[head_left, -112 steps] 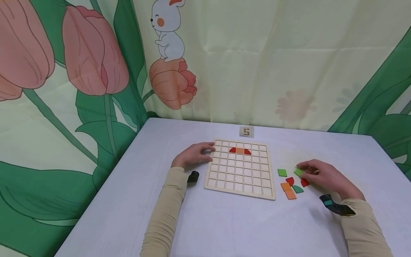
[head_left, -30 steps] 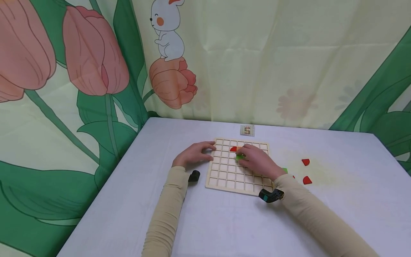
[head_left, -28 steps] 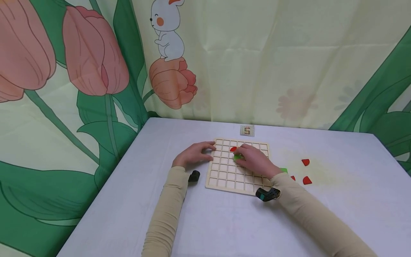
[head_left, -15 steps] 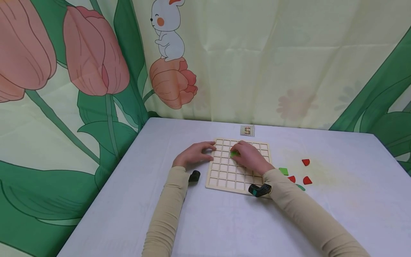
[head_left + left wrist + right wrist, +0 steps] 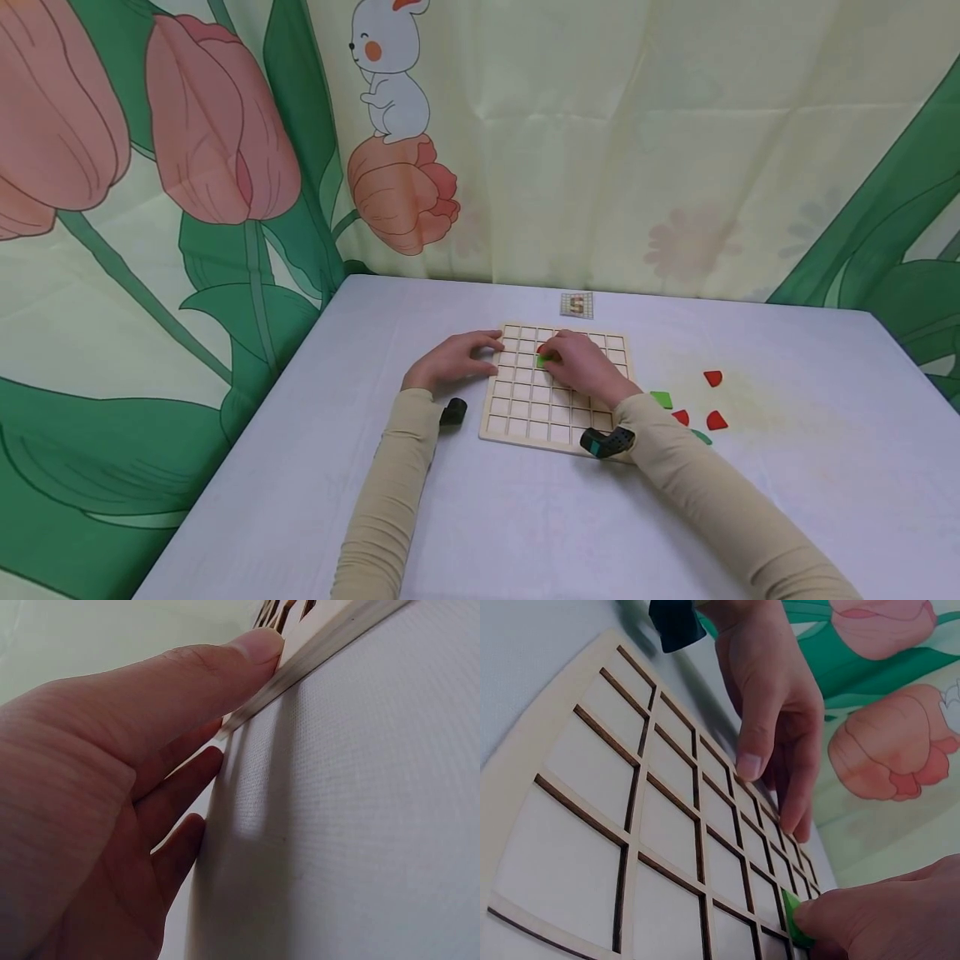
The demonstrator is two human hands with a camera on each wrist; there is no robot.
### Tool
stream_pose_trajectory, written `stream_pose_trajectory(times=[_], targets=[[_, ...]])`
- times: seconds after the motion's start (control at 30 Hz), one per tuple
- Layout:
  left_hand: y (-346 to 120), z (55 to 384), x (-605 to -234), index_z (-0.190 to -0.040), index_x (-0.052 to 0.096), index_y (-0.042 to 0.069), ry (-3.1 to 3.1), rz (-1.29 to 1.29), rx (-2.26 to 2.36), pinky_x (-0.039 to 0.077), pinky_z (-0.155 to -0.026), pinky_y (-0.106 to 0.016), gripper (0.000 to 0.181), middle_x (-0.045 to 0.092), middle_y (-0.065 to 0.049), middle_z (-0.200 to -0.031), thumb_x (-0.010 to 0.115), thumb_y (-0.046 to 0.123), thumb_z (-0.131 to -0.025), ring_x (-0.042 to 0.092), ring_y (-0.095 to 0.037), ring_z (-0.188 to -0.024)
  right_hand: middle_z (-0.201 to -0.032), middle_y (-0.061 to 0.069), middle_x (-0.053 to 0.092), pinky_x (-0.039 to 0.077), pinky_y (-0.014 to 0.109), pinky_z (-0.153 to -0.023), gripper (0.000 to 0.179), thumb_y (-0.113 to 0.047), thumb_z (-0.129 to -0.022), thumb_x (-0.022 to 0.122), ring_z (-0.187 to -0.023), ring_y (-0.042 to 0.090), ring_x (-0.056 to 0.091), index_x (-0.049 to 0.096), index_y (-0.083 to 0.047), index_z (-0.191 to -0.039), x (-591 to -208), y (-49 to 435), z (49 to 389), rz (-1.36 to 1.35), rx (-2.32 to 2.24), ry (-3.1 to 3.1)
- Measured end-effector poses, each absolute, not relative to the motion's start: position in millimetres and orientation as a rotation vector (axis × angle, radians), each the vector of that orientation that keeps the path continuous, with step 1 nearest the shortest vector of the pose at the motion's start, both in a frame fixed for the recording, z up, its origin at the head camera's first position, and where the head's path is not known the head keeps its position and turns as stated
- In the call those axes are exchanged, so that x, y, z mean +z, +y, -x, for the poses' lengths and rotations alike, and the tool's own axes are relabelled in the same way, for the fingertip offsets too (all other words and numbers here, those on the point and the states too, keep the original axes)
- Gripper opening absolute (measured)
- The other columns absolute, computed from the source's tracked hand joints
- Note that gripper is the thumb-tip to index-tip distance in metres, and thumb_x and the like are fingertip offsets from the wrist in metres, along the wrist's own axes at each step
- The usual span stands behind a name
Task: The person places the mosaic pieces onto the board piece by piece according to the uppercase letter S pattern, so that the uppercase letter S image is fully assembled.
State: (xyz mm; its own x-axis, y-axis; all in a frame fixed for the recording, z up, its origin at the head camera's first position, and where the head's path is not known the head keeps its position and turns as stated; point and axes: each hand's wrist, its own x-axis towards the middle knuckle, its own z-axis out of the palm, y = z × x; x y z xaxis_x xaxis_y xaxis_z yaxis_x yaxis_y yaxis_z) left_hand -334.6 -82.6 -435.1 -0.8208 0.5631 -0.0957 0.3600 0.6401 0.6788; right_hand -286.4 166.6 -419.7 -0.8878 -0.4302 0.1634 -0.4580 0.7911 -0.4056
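Note:
The wooden grid board (image 5: 540, 417) lies flat on the table. My left hand (image 5: 452, 360) rests at its left edge, thumb (image 5: 259, 646) touching the side and the other fingers loosely extended. My right hand (image 5: 585, 367) is over the upper part of the grid, pinching a light green square tile (image 5: 541, 362) at a cell; the right wrist view shows the thumb right on this green tile (image 5: 791, 919). Just beyond it, part of a red quarter-round tile (image 5: 541, 348) peeks out. The right hand covers the cells to the right of these tiles.
Right of the board lie a green square (image 5: 661, 400), a dark green piece (image 5: 701, 437) partly behind the sleeve, and red quarter-rounds, one farther back (image 5: 713, 378). A small pattern card (image 5: 577, 305) sits beyond the board. A printed curtain (image 5: 562, 167) hangs behind the table.
From the loose tiles at the right, my right hand has come to the board with the green square tile, then shifted slightly left to its cell. The left hand stays at the board's edge.

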Motion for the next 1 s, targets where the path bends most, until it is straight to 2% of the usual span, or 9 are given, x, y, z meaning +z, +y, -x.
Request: stream_pose_trajectory(times=[0.3,0.7,1.0], targets=[[-83.0,336.6,-437.3,-0.129,0.063,0.016,2.571,-0.745,0.953,0.025,-0.116,-0.033,0.043,0.040,0.008,-0.153,0.074,0.024,-0.088,0.029,-0.013,-0.143,-0.097,0.009,0.065,0.052,0.040,-0.080,0.018,-0.006,-0.088,0.070,-0.088,0.024,0.061,0.071,0.000,-0.105,-422.0,165.1,287.9,-0.737,0.701,-2.907],[-81.6,337.9,-436.6,-0.129,0.063,0.016,2.565,-0.754,0.957,0.025,-0.116,-0.034,0.043,0.039,0.008,-0.153,0.074,0.024,-0.088,0.029,-0.013,-0.144,-0.097,0.010,0.065,0.052,0.042,-0.082,0.018,-0.004,-0.088,0.069,-0.090,0.025,0.061,0.071,0.000,-0.105,-422.6,167.0,285.9,-0.751,0.718,-2.865],[-80.9,337.5,-436.8,-0.129,0.063,0.017,2.553,-0.726,0.950,0.025,-0.117,-0.035,0.043,0.038,0.008,-0.154,0.074,0.025,-0.089,0.028,-0.013,-0.144,-0.096,0.007,0.067,0.051,0.041,-0.080,0.015,-0.008,-0.088,0.070,-0.087,0.022,0.061,0.071,-0.003,-0.102,-424.2,173.3,287.1,-0.653,0.811,-2.903]])
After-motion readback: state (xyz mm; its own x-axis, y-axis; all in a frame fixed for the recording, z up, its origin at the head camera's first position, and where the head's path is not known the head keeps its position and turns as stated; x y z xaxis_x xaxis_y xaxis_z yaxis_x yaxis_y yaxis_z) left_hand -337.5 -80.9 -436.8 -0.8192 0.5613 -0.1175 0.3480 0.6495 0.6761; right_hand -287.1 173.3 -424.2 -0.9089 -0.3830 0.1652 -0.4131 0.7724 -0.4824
